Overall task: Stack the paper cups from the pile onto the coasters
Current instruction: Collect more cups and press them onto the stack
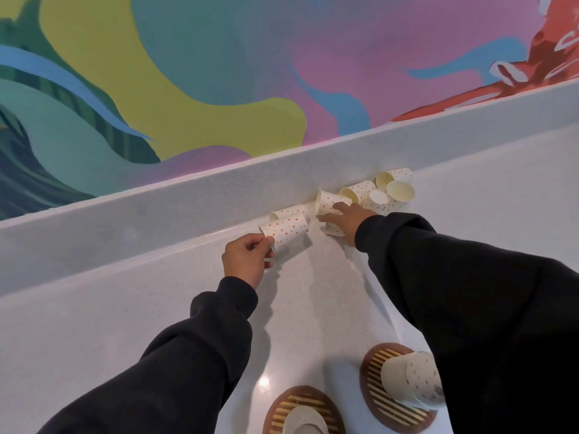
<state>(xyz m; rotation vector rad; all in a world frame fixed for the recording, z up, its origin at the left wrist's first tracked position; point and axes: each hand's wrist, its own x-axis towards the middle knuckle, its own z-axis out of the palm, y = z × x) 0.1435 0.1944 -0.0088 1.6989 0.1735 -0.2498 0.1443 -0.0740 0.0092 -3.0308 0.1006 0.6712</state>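
Note:
A pile of white paper cups (380, 191) with orange dots lies on its side against the low back ledge. My left hand (246, 258) pinches the rim of one dotted cup (286, 231), which is tipped on its side. Behind it lies another cup (289, 211). My right hand (346, 219) reaches into the pile, its fingers round a cup (327, 202). Near the bottom sit two round brown slatted coasters. The left coaster (282, 408) carries upside-down cups (305, 421). The right coaster (372, 386) carries an upside-down stack (410, 380), partly hidden by my right sleeve.
The white counter (125, 324) ends at a low raised ledge (156, 211) below a colourful painted wall. My two black sleeves cross the front of the counter.

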